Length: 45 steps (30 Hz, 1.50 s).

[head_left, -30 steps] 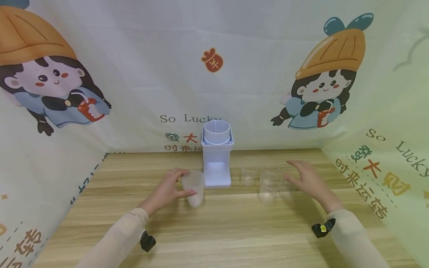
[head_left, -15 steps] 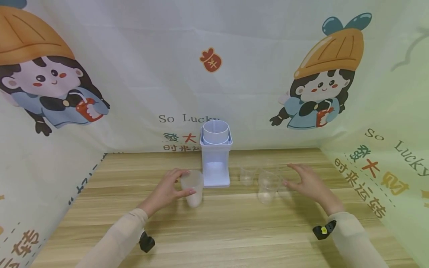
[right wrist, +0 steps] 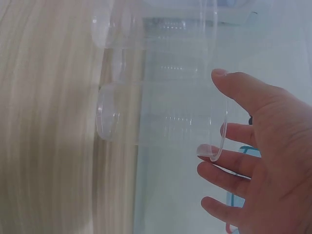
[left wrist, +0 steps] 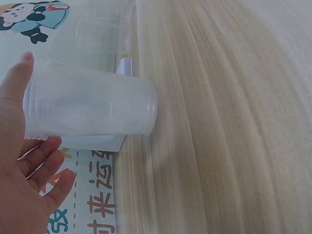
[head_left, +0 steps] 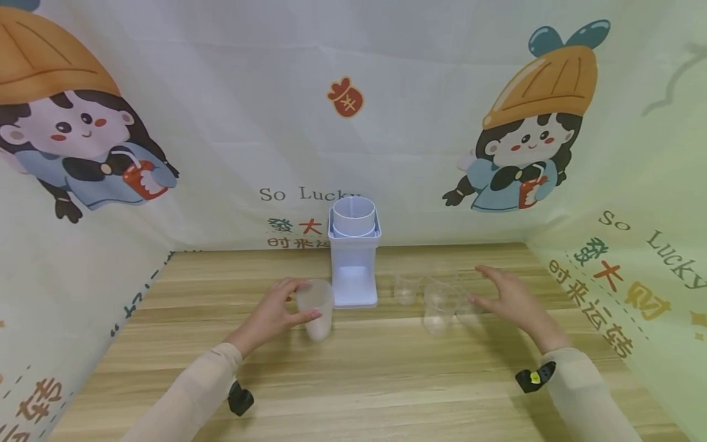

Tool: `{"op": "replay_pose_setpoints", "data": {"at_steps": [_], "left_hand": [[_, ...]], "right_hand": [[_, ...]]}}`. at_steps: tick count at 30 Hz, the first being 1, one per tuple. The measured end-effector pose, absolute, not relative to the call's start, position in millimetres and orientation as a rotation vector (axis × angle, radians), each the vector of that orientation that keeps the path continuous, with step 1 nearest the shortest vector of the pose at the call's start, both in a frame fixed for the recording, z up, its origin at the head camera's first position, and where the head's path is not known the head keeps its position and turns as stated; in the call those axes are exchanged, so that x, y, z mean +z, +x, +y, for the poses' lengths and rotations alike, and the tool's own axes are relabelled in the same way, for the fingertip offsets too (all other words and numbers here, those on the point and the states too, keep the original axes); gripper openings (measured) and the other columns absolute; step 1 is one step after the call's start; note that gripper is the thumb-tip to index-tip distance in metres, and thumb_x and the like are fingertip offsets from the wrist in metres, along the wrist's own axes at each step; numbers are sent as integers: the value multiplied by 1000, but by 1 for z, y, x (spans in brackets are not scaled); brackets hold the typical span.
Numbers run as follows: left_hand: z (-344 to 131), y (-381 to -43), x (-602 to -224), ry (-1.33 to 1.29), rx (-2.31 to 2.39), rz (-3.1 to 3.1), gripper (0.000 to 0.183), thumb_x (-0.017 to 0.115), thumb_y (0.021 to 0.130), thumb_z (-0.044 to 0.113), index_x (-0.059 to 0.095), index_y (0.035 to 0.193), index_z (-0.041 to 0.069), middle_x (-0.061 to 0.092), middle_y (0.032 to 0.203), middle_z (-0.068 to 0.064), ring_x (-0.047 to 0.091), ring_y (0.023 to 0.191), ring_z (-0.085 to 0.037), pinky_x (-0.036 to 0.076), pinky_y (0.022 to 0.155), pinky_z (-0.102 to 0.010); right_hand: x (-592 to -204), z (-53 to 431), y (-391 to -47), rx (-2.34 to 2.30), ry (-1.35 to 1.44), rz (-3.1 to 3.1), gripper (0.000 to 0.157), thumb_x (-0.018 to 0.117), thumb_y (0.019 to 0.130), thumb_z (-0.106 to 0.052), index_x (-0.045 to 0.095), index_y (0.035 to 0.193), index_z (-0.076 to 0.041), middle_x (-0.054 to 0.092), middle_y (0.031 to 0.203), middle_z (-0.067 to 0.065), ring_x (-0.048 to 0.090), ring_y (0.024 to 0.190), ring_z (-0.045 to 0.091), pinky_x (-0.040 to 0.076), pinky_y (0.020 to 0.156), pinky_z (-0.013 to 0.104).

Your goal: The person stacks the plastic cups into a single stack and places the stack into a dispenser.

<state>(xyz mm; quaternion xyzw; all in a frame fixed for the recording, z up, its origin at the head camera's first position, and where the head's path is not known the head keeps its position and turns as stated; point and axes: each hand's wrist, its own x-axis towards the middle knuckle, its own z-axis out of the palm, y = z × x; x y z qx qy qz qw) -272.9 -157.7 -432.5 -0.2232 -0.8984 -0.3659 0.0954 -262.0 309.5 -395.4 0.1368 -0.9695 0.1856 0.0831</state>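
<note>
On the left, my left hand (head_left: pixel 274 312) grips a frosted plastic cup (head_left: pixel 318 322) near its rim, thumb in front and fingers behind. The left wrist view shows this cup (left wrist: pixel 92 105) upright over the wood, its rim between thumb and fingers. My right hand (head_left: pixel 510 301) is at the rightmost of several clear plastic cups (head_left: pixel 436 313). In the right wrist view, the thumb lies at one side of a clear cup's (right wrist: pixel 161 117) rim and the fingers curve round the other side. A pale lilac dispenser-like stand (head_left: pixel 353 264) with a round tube on top stands between the hands.
The wood-grain table (head_left: pixel 353 393) runs back to a printed cloth backdrop (head_left: pixel 420 123), which also rises at both sides. A smaller-looking clear cup (head_left: pixel 405 291) stands just right of the stand. Black wrist cameras (head_left: pixel 240 398) sit on both cuffs.
The whole head view has shifted slightly left. The right thumb has come down a little along the clear cup; the left hand keeps its hold on the frosted cup, which stays in place.
</note>
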Motion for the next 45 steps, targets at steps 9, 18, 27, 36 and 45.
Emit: {"op": "replay_pose_setpoints", "data": {"at_steps": [9,18,27,36,45], "left_hand": [[-158,-271,-430,-645,-1104,-2685,63,82,80,35,59,129,4,59,134,-14,54,125,-32,53,99,-49],[-158,-271,-431,-629,-1080,-2724,65,80,81,41,58,131,5,58,137,-14,53,127,-32,51,102,-50],[-157,-271,-430,-622,-1051,-2736,65,80,81,41,58,131,5,58,137,-14,54,126,-31,52,101,-48],[-158,-271,-431,-639,-1049,-2716,63,81,81,39,60,129,6,59,135,-13,55,124,-30,52,100,-47],[-158,-271,-431,-642,-1026,-2711,64,82,80,38,60,130,5,60,134,-13,55,123,-31,51,101,-49]], "right_hand": [[-384,310,-261,541,391,-2895,69,68,92,-36,43,145,0,49,144,30,44,130,53,39,105,68],[-379,311,-260,555,373,-2914,70,67,93,-38,42,147,0,47,146,29,40,134,53,36,108,69],[-364,309,-262,521,359,-2914,71,68,92,-37,42,146,0,47,146,30,42,133,53,36,109,68],[-347,310,-264,432,391,-2879,72,67,92,-43,44,145,0,50,144,29,47,130,50,38,109,65],[-334,307,-263,462,384,-2866,67,68,93,-39,46,144,-1,50,144,28,46,131,50,37,110,65]]}}
